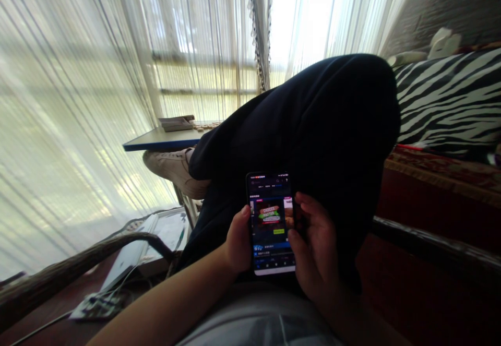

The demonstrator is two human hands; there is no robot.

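Phone (pixel 270 231) face-up, presumably for viewing: left hand (pixel 238 241) grips one edge, fingers hidden; right hand (pixel 318 247), fingers half-curled opposite, hold unclear.

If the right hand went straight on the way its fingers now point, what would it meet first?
Probably the phone: the fingers of the right hand point toward its right edge. Depth is unclear, so they might slip behind it, against the dark trousers.
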